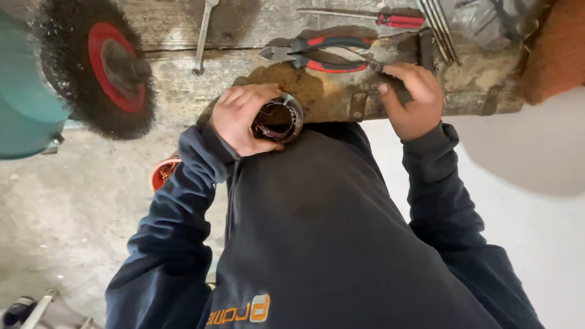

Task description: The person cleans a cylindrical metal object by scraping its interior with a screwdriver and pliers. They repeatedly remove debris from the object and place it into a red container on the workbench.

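Note:
My left hand (241, 119) grips a round metal motor stator (279, 120) with dark copper windings, held against the bench's near edge and my dark sweatshirt. My right hand (413, 97) rests on the worn wooden workbench (177, 91), fingers curled around a small dark tool that is mostly hidden. Just beyond my right fingers lie red-and-grey pliers (323, 53) on the bench top.
A wire wheel brush (100, 64) with a red hub on a teal grinder sticks out at the left. A spanner (202, 36), a red-handled screwdriver (390, 19) and metal rods (439, 24) lie on the bench. An orange pot (161, 173) stands on the concrete floor.

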